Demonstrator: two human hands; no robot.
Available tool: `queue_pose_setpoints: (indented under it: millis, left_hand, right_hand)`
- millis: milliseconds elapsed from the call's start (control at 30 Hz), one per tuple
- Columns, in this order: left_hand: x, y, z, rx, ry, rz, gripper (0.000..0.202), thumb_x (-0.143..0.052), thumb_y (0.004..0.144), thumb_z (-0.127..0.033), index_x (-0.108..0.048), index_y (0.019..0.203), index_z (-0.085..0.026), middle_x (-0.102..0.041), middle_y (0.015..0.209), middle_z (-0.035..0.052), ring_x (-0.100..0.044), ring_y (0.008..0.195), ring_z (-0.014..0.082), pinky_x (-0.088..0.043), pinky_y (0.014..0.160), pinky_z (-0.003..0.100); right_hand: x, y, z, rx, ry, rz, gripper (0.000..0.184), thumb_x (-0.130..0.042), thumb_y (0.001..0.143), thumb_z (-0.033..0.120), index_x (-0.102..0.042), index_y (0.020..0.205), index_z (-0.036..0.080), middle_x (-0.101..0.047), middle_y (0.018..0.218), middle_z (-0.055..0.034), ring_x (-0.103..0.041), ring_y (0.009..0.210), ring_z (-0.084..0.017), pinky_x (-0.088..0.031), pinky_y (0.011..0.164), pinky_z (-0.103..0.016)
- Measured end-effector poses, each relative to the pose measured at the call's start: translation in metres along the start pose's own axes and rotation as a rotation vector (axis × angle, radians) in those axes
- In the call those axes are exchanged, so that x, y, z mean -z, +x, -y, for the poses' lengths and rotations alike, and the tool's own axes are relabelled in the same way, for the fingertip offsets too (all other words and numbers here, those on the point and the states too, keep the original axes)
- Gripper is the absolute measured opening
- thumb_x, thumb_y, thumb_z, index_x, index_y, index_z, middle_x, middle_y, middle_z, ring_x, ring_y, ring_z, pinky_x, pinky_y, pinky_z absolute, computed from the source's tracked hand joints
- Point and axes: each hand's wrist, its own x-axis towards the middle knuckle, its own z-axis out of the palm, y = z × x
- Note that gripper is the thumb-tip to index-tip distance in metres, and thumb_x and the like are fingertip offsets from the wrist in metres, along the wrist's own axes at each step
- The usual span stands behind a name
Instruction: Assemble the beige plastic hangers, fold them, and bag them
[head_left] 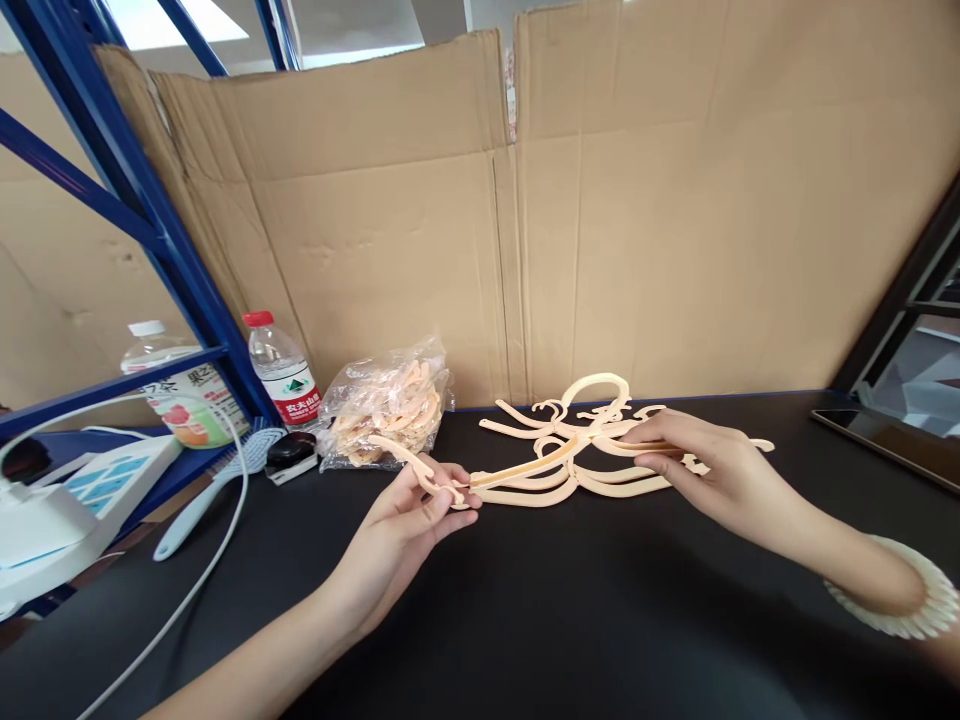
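Pinching one peach hanger [525, 467] over the black table [525, 620]: I am gripping it, left hand [409, 520] and right hand [712, 470] fingers closed; twisting risks snapping it or snagging the hanger pile [547, 415].

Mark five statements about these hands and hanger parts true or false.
1. The left hand and right hand both grip one slim peach plastic hanger piece. True.
2. The bag of parts lies right of the right hand. False: the clear plastic bag of peach parts lies left of both hands.
3. The table is white. False: it is a black tabletop.
4. A pile of peach plastic hangers lies by the right hand. True.
5. The bottle lies flat. False: the red-capped clear water bottle stands upright.
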Motion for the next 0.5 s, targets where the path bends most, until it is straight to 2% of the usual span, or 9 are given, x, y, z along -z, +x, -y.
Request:
queue_pose_setpoints:
  millis: [67, 233, 367, 500]
  left_hand:
    - [-0.0007, -0.0010, -0.0020, 0.019, 0.000, 0.003, 0.018, -0.077, 0.076, -0.025, -0.062, 0.082, -0.018, -0.061, 0.106, 0.0059, -0.064, 0.093, 0.0240, -0.053, 0.083, 0.035]
    - [0.0002, -0.0024, -0.0074, 0.032, -0.007, 0.040, 0.015, -0.076, 0.077, -0.022, -0.062, 0.081, -0.017, -0.065, 0.101, 0.0054, -0.066, 0.076, 0.0175, -0.055, 0.065, 0.025]
    - [-0.0005, -0.0031, -0.0100, 0.032, -0.005, 0.084, 0.014, -0.075, 0.078, -0.023, -0.063, 0.079, -0.016, -0.066, 0.103, 0.0065, -0.066, 0.080, 0.0179, -0.056, 0.072, 0.027]
    - [-0.0021, -0.0037, -0.0101, 0.023, -0.009, 0.106, 0.015, -0.076, 0.077, -0.021, -0.062, 0.077, -0.015, -0.067, 0.095, 0.0057, -0.066, 0.075, 0.0166, -0.055, 0.068, 0.025]
  right_hand:
    - [0.0002, -0.0007, 0.0021, 0.007, 0.004, -0.014, 0.017, -0.050, 0.094, 0.030, -0.064, 0.099, 0.023, -0.069, 0.089, -0.0063, -0.066, 0.079, -0.019, -0.055, 0.070, -0.031]
    - [0.0016, -0.0029, 0.0046, 0.023, 0.005, -0.032, 0.014, -0.052, 0.093, 0.026, -0.063, 0.100, 0.023, -0.069, 0.091, -0.0055, -0.066, 0.080, -0.018, -0.055, 0.071, -0.030]
    - [0.0007, -0.0034, 0.0050, 0.028, 0.015, -0.007, 0.014, -0.051, 0.093, 0.025, -0.063, 0.100, 0.023, -0.069, 0.091, -0.0053, -0.066, 0.081, -0.018, -0.055, 0.071, -0.030]
    - [-0.0008, -0.0036, 0.0057, 0.011, 0.011, -0.016, 0.015, -0.052, 0.093, 0.028, -0.064, 0.099, 0.024, -0.069, 0.090, -0.0056, -0.067, 0.080, -0.019, -0.056, 0.071, -0.031]
